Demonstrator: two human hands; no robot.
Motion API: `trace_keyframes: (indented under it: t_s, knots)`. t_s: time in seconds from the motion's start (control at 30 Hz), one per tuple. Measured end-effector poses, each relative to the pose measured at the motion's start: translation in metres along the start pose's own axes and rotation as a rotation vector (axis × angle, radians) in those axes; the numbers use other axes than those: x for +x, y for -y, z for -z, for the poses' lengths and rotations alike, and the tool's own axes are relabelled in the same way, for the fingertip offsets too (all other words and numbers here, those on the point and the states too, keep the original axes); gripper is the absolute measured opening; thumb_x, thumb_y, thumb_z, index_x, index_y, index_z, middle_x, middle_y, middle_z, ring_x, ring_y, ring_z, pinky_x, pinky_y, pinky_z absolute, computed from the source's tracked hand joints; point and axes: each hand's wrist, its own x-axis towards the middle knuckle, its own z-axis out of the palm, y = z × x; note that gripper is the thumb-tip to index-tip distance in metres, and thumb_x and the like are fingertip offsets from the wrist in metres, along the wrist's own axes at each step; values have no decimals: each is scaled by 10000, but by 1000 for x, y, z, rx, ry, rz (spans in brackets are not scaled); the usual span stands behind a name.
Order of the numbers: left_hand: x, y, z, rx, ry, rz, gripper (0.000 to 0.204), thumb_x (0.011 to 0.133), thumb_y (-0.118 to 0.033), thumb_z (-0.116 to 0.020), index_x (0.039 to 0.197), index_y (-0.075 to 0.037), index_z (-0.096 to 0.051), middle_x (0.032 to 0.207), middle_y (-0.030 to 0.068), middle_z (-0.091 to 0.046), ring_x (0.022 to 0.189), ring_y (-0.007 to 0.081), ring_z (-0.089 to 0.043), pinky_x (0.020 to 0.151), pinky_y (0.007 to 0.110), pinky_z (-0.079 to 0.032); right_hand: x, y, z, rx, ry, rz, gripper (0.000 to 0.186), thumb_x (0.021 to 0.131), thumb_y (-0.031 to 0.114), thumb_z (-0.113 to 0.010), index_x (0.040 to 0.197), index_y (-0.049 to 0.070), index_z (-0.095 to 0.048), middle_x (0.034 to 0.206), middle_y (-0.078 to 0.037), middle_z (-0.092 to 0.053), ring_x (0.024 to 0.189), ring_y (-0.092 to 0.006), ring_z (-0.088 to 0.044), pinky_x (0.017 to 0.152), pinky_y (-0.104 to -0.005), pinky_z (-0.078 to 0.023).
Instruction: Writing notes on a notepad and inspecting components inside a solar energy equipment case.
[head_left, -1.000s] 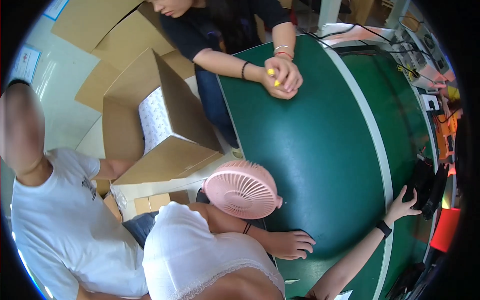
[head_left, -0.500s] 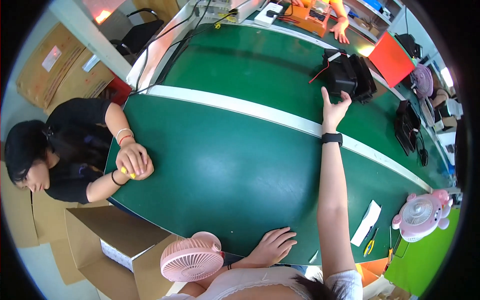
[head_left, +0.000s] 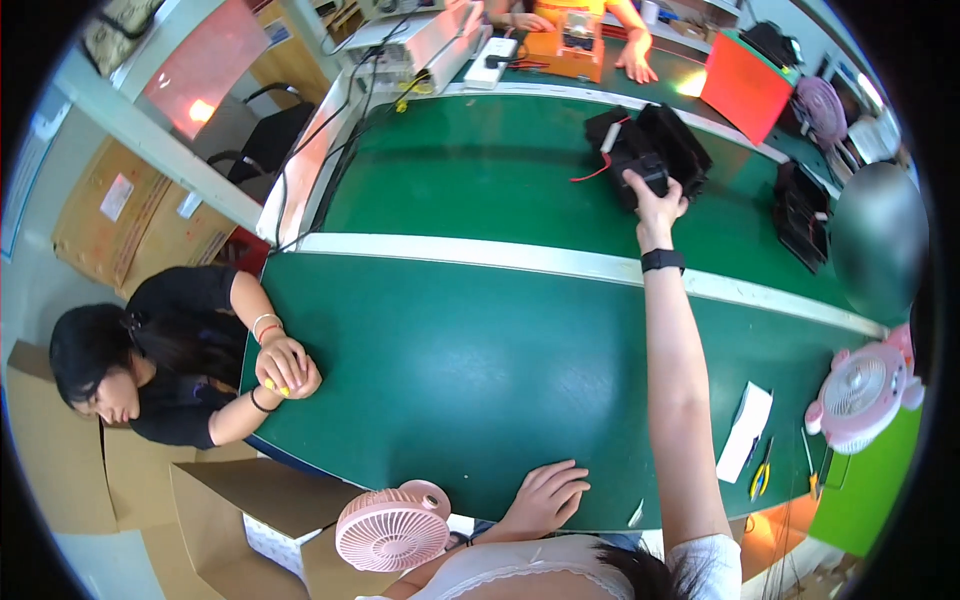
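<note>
My right arm reaches far across the green bench. At the end of it my right hand grips the near edge of an opened black plastic case, thumb on one side and fingers on the other. A thin red wire and a small white piece lie at the case's left part; its other half stands tilted on the right. My left hand rests flat on the bench near the front edge, fingers stretched, holding nothing. Left of it stands a pink desk fan.
A white raised strip crosses the bench. Another black case lies far right. Yellow-handled pliers, a white paper and a pink fan are at the right. A person sits left, hands clasped on the bench; another's hand shows behind.
My right hand has gone from hovering beside the black case to gripping its near edge. The view has shifted slightly. My left hand stays resting on the bench.
</note>
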Motion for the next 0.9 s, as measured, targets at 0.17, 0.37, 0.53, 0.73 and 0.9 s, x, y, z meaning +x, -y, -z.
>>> trace_keyframes:
  t_s: [0.17, 0.37, 0.53, 0.73, 0.9]
  knots:
    - [-2, -4, -1, 29, -29, -70, 134, 819, -83, -692, 947, -121, -699, 1129, 36, -669, 1140, 259, -600, 936, 392, -455, -64, -16, 88, 157, 314, 115, 803, 527, 266, -957, 1186, 106, -527, 1539, -226, -128, 1362, -340, -332, 1094, -402, -354]
    - [-13, -5, 3, -222, -258, -36, 189, 841, 4, -628, 1012, -56, -683, 1163, 118, -652, 1138, 316, -598, 977, 423, -468, -188, 29, 233, 230, 595, 114, 649, 606, 31, -886, 1102, 149, -484, 1566, -88, -145, 1265, -221, -454, 1020, -379, -434]
    - [-18, -13, 18, -203, -671, -238, 183, 799, 59, -602, 970, -6, -596, 1111, 183, -615, 1035, 335, -605, 928, 429, -482, -247, 30, 323, 161, 802, 232, 559, 608, 19, -871, 1031, 127, -521, 1612, -117, -103, 1108, -123, -489, 962, -310, -448]
    - [9, -57, 49, -38, -391, -202, 458, 818, -90, -666, 1249, -23, -526, 1314, 189, -533, 1241, 320, -504, 1055, 428, -383, -290, 11, 384, -254, 830, 611, 354, 619, -101, -755, 857, 75, -561, 1619, -212, -43, 1457, -457, -174, 1143, -489, -302]
    - [33, -74, 29, 331, 62, -235, 656, 818, -306, -743, 1377, -95, -472, 1360, 170, -517, 1305, 357, -455, 1133, 551, -248, -307, -9, 405, -244, 737, 586, 359, 628, -135, -737, 880, 63, -575, 1607, -218, -91, 1403, -472, -306, 1052, -472, -442]
